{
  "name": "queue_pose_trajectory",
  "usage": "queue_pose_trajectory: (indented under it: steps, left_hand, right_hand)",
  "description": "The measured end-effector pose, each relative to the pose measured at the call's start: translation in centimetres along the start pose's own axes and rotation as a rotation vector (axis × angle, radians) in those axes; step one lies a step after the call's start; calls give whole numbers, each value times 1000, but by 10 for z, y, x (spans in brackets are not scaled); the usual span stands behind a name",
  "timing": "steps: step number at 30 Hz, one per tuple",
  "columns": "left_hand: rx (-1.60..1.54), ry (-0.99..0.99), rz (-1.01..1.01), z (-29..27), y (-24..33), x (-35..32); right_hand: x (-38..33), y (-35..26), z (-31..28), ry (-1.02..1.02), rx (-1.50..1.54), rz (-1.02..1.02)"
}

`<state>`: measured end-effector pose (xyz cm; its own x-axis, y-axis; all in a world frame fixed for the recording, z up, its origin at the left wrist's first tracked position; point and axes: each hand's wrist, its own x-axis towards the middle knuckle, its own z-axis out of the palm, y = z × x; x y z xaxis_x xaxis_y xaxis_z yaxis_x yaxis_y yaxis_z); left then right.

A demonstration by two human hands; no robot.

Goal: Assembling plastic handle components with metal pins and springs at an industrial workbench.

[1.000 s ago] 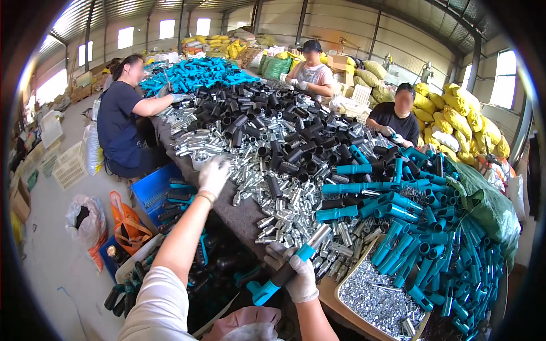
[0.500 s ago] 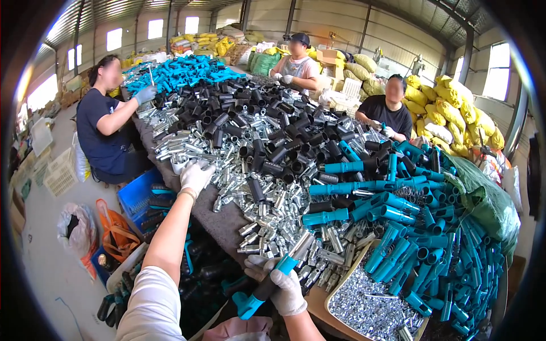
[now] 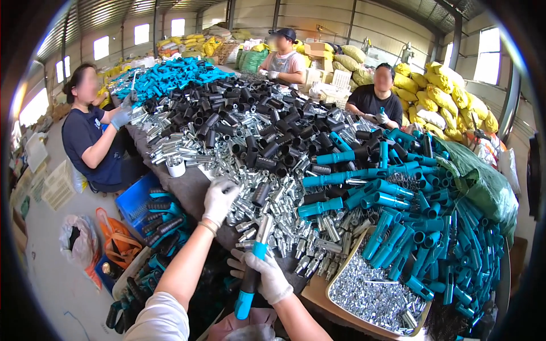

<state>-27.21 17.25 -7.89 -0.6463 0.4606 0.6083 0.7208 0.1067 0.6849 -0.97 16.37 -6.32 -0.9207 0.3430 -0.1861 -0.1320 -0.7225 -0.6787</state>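
Note:
My right hand [image 3: 266, 277], in a white glove, is closed around a teal-and-black tubular tool [image 3: 244, 301] with a silver metal tip. The tool points up and away from me, some of its fingers spread behind it. Above the near edge of a heap of silver metal fittings [image 3: 278, 199], my gloved left hand [image 3: 220, 200] has its fingers curled together. Whatever they hold, if anything, is hidden. A small white cup [image 3: 176, 166] stands on the grey table edge [image 3: 196, 190], beyond my left hand.
Black sleeves [image 3: 267, 136] and teal tubes [image 3: 392, 196] pile up across the table. A tray of small metal pieces [image 3: 372, 301] lies at near right. Below left are a blue crate [image 3: 136, 199] and an orange bag [image 3: 116, 238]. Three co-workers sit around the table.
My left hand has left the white cup and moved right and nearer, to the silver fittings. My right hand has shifted slightly left and turned the tool more upright.

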Motion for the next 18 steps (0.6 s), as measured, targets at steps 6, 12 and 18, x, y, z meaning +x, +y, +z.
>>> queue_pose_trajectory:
  steps: [6, 12, 18]
  left_hand:
    - [-169, -21, -109, 10, 54, -39]
    - [-270, 48, -96, 10, 87, -71]
    - [-426, -53, 71, 33, 123, -87]
  right_hand:
    - [7, 4, -11, 11, 343, -51]
    - [-17, -3, -14, 154, 369, -208]
    - [-42, -8, -9, 318, 221, -339]
